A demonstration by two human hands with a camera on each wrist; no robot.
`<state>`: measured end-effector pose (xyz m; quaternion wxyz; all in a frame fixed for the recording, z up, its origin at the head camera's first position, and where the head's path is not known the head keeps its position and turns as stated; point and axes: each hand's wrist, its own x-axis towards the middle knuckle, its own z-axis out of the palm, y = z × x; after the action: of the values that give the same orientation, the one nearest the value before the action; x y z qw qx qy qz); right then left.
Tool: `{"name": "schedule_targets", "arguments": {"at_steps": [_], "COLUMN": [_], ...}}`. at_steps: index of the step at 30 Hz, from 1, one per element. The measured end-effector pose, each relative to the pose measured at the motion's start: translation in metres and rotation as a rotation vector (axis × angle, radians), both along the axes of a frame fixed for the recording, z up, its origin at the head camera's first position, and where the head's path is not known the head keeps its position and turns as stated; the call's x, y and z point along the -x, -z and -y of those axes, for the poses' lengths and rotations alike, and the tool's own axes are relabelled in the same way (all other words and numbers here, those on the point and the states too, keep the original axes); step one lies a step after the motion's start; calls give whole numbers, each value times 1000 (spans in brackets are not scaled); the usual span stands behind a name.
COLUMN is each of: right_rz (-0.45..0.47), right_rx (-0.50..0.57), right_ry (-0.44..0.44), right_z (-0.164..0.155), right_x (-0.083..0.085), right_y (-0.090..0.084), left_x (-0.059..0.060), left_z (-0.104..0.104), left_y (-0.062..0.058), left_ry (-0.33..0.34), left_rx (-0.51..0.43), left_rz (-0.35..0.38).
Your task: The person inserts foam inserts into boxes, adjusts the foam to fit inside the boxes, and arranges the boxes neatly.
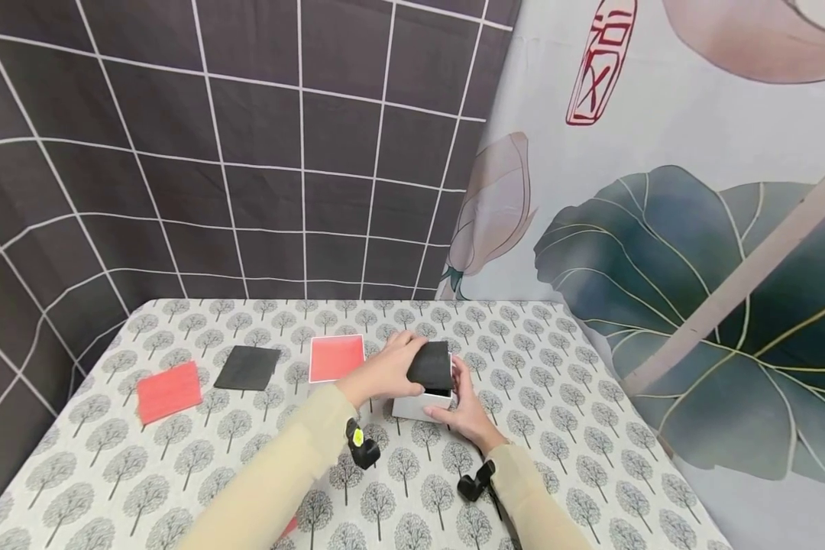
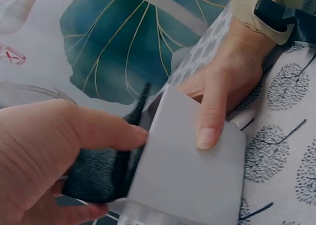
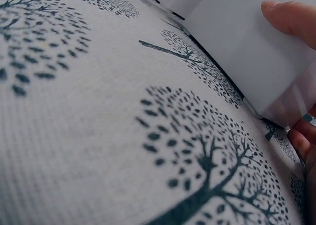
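Head view shows my left hand (image 1: 383, 372) pinching a black foam pad (image 1: 431, 365) over the white box (image 1: 419, 407). My right hand (image 1: 462, 411) steadies the box, thumb flat against its side, fingers apparently curled behind.

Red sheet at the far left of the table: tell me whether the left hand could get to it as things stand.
Probably yes, but not at once. The red sheet lies flat with bare tablecloth between it and the left hand. That hand now grips the black pad at the white box, so it must let go first.
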<state>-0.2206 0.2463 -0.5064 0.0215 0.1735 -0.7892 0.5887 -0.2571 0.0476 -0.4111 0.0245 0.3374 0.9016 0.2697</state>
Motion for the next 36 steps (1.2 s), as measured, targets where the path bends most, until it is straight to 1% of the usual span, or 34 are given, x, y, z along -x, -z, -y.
{"name": "schedule_targets", "arguments": {"at_steps": [2, 6, 7, 8, 9, 12, 16, 19, 22, 27, 29, 31, 32, 36], "right_rz": [19, -2, -5, -15, -22, -29, -42, -37, -16, -1, 2, 12, 11, 31], "right_rx": [13, 10, 4, 2, -1, 2, -1, -6, -6, -2, -7, -12, -16, -15], "right_ry": [-6, -13, -13, -11, -9, 5, 18, 29, 38, 22, 17, 21, 21, 16], "right_z": [2, -2, -2, -3, -4, -4, -4, -4, -2, 4, 6, 7, 7, 5], "right_x": [-3, 4, 4, 5, 7, 7, 7, 7, 7, -2, -5, -6, -6, -5], "right_y": [-6, 10, 10, 15, 19, 21, 22, 21, 19, 2, -5, -8, -9, -13], "left_x": [2, 4, 4, 5, 5, 6, 9, 12, 13, 16, 16, 16, 16, 13], "left_z": [-2, -4, -4, -5, -5, -5, -7, -8, -8, -6, -5, -6, -8, -20], "left_y": [-2, -4, -4, -4, -4, -4, -5, -7, -9, -10, -10, -10, -10, -11], "left_ry": [18, 52, 59, 63, 66, 63, 58, 67, 77, 67, 66, 74, 81, 136], "left_rx": [29, 64, 70, 78, 85, 111, 155, 195, 218, 244, 248, 239, 228, 161], "left_rz": [14, 48, 56, 64, 73, 92, 88, 75, 92, 158, 166, 156, 138, 40]}}
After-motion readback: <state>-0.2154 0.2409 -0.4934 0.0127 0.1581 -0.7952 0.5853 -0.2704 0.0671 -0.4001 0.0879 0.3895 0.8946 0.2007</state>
